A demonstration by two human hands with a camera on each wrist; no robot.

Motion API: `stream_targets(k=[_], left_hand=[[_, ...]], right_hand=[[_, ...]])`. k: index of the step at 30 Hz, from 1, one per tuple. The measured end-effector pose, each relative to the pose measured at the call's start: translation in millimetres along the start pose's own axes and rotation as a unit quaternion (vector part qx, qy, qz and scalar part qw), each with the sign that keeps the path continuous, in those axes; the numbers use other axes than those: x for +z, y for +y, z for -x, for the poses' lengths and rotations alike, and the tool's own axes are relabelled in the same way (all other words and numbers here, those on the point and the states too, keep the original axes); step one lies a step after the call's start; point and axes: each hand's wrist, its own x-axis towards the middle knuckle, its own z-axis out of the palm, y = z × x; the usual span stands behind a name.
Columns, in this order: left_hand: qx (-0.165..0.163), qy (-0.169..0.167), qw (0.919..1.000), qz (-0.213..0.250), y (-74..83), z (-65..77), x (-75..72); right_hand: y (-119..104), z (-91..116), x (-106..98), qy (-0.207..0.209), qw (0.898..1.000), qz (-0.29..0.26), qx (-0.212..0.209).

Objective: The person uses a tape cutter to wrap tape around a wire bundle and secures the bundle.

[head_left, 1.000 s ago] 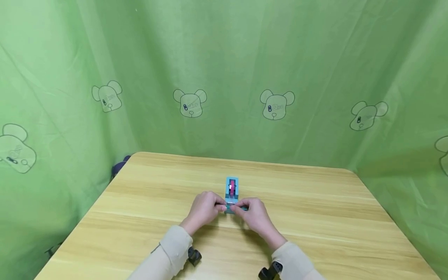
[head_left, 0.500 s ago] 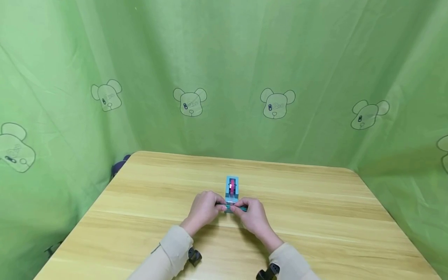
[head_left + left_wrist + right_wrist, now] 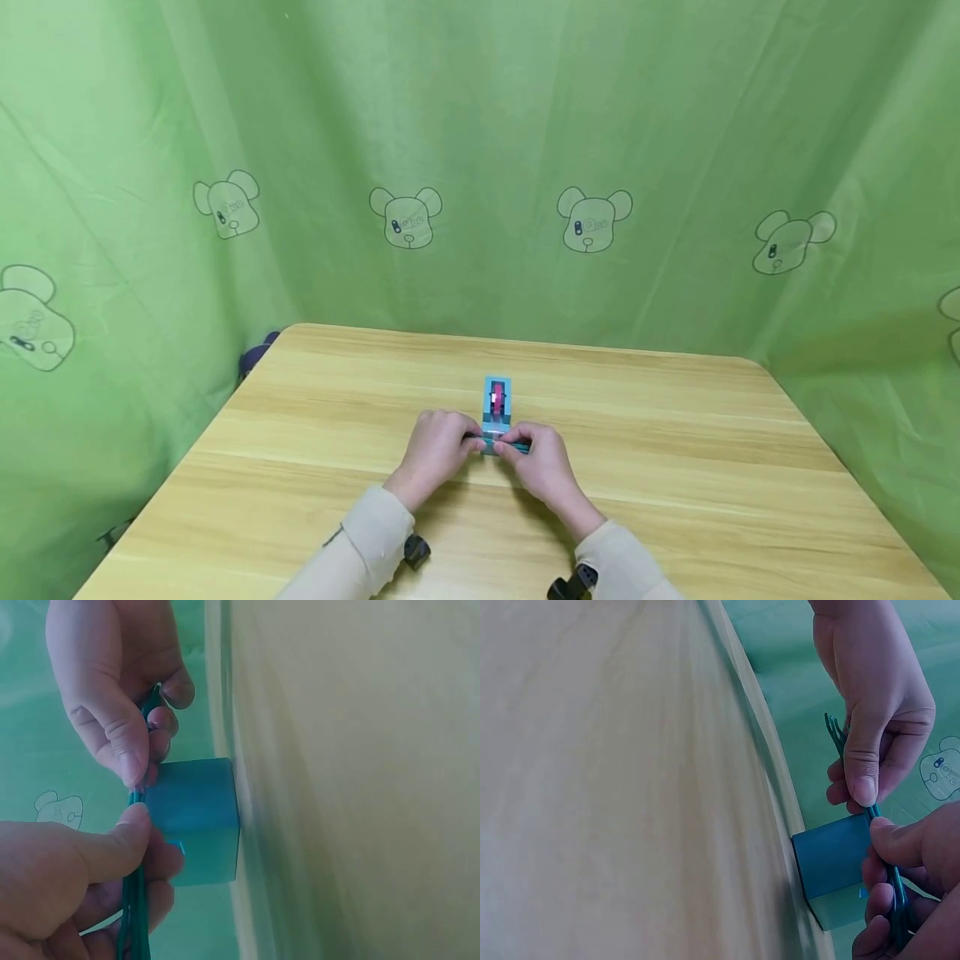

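Observation:
A bundle of thin dark-green cords (image 3: 136, 911) is stretched crosswise between my two hands. My left hand (image 3: 437, 450) pinches it between thumb and fingers on the left; my right hand (image 3: 546, 462) pinches it close by on the right. A few loose cord ends stick out beyond the left fingers in the right wrist view. A shiny clear band shows on the cords between the thumbs in the left wrist view. Right behind the hands stands a blue tape dispenser (image 3: 487, 419) with a pink roll core (image 3: 498, 402); the fingers partly hide its front.
The dispenser stands on a light wooden table (image 3: 675, 433) with rounded far corners. A green curtain (image 3: 495, 100) with bear outlines hangs behind and at both sides. A dark purple object (image 3: 253, 358) shows past the table's left edge.
The right wrist and sleeve have shifted slightly left. Both hands keep their pinch on the cords, and the dispenser stays in place.

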Motion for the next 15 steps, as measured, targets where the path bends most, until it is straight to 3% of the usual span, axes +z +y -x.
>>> stream_targets(k=[7, 15], left_hand=[[0.02, 0.011, 0.9995, -0.021, -0.6, 0.1, -1.6], [0.02, 0.0, 0.9998, 0.005, -3.2, -0.7, -6.9]], right_hand=[[0.3, -0.1, 0.3, 0.002, 1.0, 0.001, -0.005], [0.2, -1.3, 0.1, -0.006, 1.0, 0.003, 0.004]])
